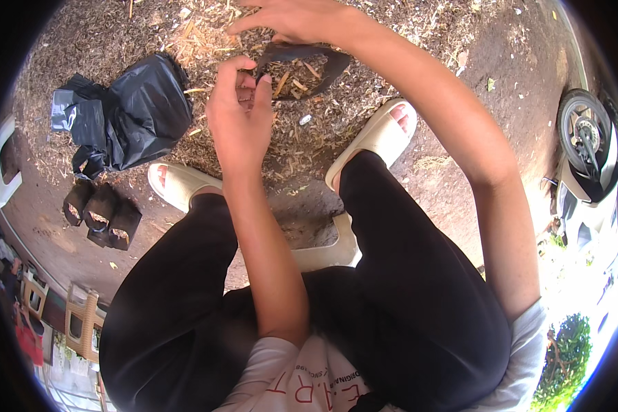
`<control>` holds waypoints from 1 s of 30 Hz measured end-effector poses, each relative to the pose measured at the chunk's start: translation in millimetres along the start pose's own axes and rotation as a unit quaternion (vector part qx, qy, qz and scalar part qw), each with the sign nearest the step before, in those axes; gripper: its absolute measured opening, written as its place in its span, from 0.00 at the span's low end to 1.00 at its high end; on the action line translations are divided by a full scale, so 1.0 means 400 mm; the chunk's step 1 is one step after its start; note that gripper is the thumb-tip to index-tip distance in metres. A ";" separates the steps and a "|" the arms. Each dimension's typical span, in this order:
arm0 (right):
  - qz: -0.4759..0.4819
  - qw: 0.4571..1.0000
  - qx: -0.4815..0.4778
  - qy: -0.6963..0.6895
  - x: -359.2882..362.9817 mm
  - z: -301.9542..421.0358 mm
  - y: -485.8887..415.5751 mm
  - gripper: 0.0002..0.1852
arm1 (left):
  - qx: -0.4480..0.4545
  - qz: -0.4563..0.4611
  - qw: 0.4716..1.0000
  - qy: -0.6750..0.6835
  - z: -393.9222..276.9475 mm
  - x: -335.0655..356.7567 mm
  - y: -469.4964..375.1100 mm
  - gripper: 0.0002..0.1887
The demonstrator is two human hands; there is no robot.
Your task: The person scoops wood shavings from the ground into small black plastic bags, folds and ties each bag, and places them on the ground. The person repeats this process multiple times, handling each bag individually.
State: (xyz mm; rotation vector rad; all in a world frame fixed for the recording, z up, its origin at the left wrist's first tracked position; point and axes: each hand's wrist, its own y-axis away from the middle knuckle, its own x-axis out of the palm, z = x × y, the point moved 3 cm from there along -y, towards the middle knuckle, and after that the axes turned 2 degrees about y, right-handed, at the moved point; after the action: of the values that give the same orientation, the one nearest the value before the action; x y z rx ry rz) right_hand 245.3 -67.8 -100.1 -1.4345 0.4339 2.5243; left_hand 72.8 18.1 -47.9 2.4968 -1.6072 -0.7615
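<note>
Wood shavings and chips (201,41) cover the ground before me. My left hand (242,103) grips the left rim of an opened black plastic bag (335,67), thumb and fingers pinching its edge. Inside the bag's mouth lie several wood chips (298,84). Above the bag, my right hand (293,20) hovers over the shavings with fingers spread; whether it holds any shavings I cannot tell. Left of my left hand sits a larger black plastic bag (144,108), crumpled. Below that stand several small black bags (100,212) grouped together, shavings showing in their open tops.
My feet in cream slides (373,134) flank the work spot. A pale plastic stool (322,256) is beneath me. Another white plastic piece (2,167) stands at the far left, chairs (80,322) lower left, and a parked motorcycle (584,134) at the right.
</note>
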 end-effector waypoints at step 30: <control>-0.247 0.922 0.107 -0.278 -0.089 0.176 0.265 0.20 | 0.132 0.000 0.991 -0.036 -0.026 0.039 0.002 0.21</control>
State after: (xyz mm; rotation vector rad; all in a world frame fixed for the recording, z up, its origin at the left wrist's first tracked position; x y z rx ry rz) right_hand 173.0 -143.4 -19.4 -0.5972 0.1984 2.2330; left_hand 81.7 2.2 -44.2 2.6728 -1.8436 -0.6862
